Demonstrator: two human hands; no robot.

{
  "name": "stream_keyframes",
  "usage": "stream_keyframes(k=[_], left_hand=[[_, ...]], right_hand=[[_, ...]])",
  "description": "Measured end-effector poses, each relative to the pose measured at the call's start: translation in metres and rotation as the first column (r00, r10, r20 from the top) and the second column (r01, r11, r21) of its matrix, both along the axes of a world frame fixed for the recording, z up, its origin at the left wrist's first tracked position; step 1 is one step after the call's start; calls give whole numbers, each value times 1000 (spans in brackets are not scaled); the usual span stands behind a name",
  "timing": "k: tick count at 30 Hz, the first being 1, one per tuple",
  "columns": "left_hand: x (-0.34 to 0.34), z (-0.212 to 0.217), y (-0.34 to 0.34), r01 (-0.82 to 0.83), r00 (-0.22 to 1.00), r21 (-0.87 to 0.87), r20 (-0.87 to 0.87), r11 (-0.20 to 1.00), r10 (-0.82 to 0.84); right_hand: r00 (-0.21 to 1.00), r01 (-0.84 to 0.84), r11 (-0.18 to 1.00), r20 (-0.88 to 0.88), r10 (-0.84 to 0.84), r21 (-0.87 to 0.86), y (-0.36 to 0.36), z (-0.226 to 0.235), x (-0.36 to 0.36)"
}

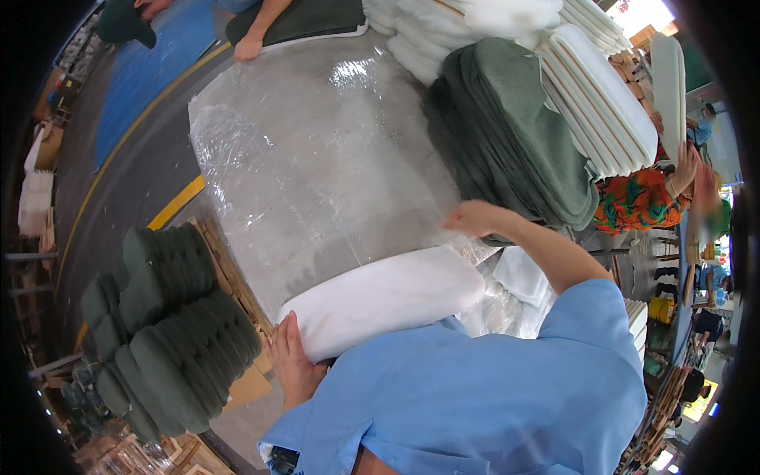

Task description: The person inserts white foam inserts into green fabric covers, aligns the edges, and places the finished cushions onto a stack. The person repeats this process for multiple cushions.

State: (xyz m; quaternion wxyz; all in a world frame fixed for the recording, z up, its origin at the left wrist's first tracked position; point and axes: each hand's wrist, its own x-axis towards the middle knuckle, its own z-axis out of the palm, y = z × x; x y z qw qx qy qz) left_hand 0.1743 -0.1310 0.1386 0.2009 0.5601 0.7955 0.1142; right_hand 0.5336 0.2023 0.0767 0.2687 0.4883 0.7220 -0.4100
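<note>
White cushion: in the head view, the white cushion lies along the near edge of the surface, right up against my blue shirt.
Left grip: my left grip is against the cushion's left end, fingers fairly straight and not closed round it.
Right grip: my right grip is just beyond the cushion's right end, close to the green cushions, fingers curled in; I can't tell whether they pinch anything.
Step in hand: I judge that I'm steadying or lining up the white cushion at my edge of the surface.
Next move: shifting it would call for my right grip coming back to its right end, so both ends are held.
Plastic film: clear plastic film covers the surface and glares in places, so its folds are hard to follow.
Far side: another person's hand is on a dark green cushion, both cut off by the upper rim.
Hidden: my shirt screens the cushion's near side; what's in the plastic bag beside me is hard to make out.
</note>
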Motion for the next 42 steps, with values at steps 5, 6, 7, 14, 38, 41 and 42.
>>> stream_keyframes(k=[5, 6, 7, 14, 38, 41, 42], left_hand=[[0, 1, -4, 22, 1000, 1, 1, 1000, -22], [2, 5, -2, 24, 999, -5, 26, 1000, -24], [1, 10, -1, 11, 999, -11, 39, 1000, -10], [-23, 67, 30, -6, 818, 23, 575, 1000, -8], [-164, 17, -5, -894, 383, 314, 905, 319, 184], [-173, -4, -7, -897, 357, 284, 917, 339, 177], [-177, -13, -7, -898, 340, 259, 921, 356, 189]], right_hand=[[933, -344, 931, -68, 354, 120, -50, -41, -34], [959, -202, 978, -192, 209, 56, -52, -35, -45], [948, -81, 996, -312, 67, -33, -52, -19, -62], [630, 118, 915, -683, -369, -386, -93, 53, -209], [645, -393, 810, -498, 580, 435, -157, 100, -209], [667, -409, 783, -432, 607, 469, -158, 109, -217], [687, -422, 782, -401, 605, 458, -160, 113, -221]])
